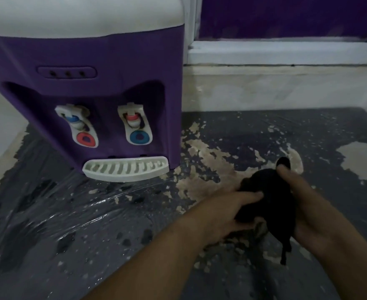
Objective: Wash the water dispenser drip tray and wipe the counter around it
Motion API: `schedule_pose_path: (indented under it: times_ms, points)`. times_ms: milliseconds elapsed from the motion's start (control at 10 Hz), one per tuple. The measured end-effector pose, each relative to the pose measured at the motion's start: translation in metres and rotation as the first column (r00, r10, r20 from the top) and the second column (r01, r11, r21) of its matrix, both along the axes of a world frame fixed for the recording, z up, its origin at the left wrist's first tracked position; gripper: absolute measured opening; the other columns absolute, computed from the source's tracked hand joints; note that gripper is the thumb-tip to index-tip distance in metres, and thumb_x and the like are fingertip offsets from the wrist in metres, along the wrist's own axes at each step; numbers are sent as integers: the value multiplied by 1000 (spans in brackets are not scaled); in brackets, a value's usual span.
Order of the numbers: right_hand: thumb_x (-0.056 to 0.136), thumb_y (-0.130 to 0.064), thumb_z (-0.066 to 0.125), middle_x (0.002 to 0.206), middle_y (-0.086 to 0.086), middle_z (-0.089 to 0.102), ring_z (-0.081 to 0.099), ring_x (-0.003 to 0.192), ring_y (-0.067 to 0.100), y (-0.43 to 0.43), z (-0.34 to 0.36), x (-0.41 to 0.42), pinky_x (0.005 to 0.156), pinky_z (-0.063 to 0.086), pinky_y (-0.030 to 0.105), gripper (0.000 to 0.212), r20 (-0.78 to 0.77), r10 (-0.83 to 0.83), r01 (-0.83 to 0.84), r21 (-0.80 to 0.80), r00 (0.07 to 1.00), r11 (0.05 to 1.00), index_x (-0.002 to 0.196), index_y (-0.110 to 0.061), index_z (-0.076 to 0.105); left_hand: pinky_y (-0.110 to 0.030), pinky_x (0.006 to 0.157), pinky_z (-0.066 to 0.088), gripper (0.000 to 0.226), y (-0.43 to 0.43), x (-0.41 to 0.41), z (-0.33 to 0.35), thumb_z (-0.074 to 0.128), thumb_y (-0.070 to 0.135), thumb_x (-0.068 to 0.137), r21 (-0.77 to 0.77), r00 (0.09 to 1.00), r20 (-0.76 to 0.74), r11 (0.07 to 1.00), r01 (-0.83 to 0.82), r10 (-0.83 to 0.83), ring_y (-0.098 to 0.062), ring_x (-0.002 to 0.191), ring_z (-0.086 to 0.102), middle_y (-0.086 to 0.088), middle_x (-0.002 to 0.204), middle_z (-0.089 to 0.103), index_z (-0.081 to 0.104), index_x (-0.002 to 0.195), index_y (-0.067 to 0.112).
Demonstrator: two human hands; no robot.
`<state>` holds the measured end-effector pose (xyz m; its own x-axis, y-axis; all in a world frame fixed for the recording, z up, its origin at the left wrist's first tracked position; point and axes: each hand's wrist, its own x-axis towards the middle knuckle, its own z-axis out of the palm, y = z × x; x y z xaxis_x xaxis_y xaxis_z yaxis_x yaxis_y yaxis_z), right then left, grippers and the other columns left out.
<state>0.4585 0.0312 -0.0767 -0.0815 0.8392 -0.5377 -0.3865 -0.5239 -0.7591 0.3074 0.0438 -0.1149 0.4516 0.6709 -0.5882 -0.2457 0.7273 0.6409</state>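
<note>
**Between the hands: cloth prep before the counter gets wiped**

Right between the two hands, a black cloth [264, 191] is bunched up above the counter [91, 234]. It's gripped from one side by the left hand [228, 215], fingers curled under it and thumb laid on top. On the other side it's held by the right hand [308, 204], which is wrapped round its far edge. A loose tail is left dangling below the right palm.

The drip tray [126, 168] is found up and to the left of the left hand, well apart from it. It looks seated at the foot of the purple water dispenser [91, 94].

The step looks like the cloth being gathered or wrung for the wipe, so a few tips:

- The dangling tail should be tucked in first, so it isn't dragged through the wet.
- A flat pad is better formed than a ball, since more surface gets covered.
- The shiny, wet-looking stretch left of the left hand probably needs the most passes.
- The pale flaked patches [206, 169] just beyond the hands should be gone over lightly. More coating could be lifted by hard scrubbing.
- Strokes are best pulled away from the tray, not pushed toward it.
</note>
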Motion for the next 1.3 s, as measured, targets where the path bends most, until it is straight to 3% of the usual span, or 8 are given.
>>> schedule_pose_path:
  times_ms: [100,300,500,800,900,1000,1200,1300]
  points:
    - [72,-3,77,120,12,63,70,98,35,11,-9,0,73,58,44,85,307,-33,33,7,951,999,142,-27,37,-47,94,54,31,14,-7,-5,62,13,93,32,981,-25,981,-194,195,-30,108,66,-12,120,67,56,123,17]
    - [99,-15,53,116,3,61,64,96,24,38,-25,2,79,56,46,38,681,153,-151,-63,716,987,134,-22,39,-49,93,55,31,33,-16,-9,52,5,97,110,956,-53,953,-283,290,-27,106,65,-7,122,64,53,125,19]
    - [84,-31,77,129,-1,48,55,108,19,63,-17,-14,84,47,33,79,800,173,-319,24,575,947,147,-30,29,-50,94,54,29,54,-21,-11,51,3,97,138,925,-66,921,-364,375,-30,106,65,-8,119,65,54,121,18]
    - [100,-17,52,129,1,59,63,102,20,108,-44,-2,86,56,52,34,863,-38,-346,242,504,907,122,-40,40,-34,92,54,47,79,-42,-30,55,0,90,335,852,-340,898,-285,398,-18,111,59,-2,134,56,45,131,20]
    - [91,-29,69,147,-1,48,53,128,27,110,-59,2,101,50,49,71,891,109,-435,106,440,894,147,-35,26,-13,69,46,55,76,-45,-31,54,-2,88,403,816,-433,892,-204,382,-1,93,55,6,125,55,46,135,24]
    - [83,-21,79,156,-1,36,51,128,26,103,-64,7,101,48,44,95,889,195,-471,26,415,882,155,-30,18,-14,77,49,61,67,-53,-30,58,-2,86,411,776,-542,907,-89,321,-2,96,56,7,125,53,45,139,26]
    - [88,-16,72,155,5,36,42,137,25,76,-55,2,109,40,37,65,944,273,-608,-108,185,787,146,-21,42,-36,99,51,47,43,-83,-9,66,18,82,356,723,-675,924,141,149,-14,107,61,2,122,62,54,127,19]
    - [91,-32,68,166,5,9,22,149,26,60,-41,-12,116,29,38,74,884,457,-666,-283,99,690,153,-20,28,-33,99,48,49,24,-100,7,70,25,80,308,595,-798,911,273,92,-16,108,61,2,120,62,55,126,19]
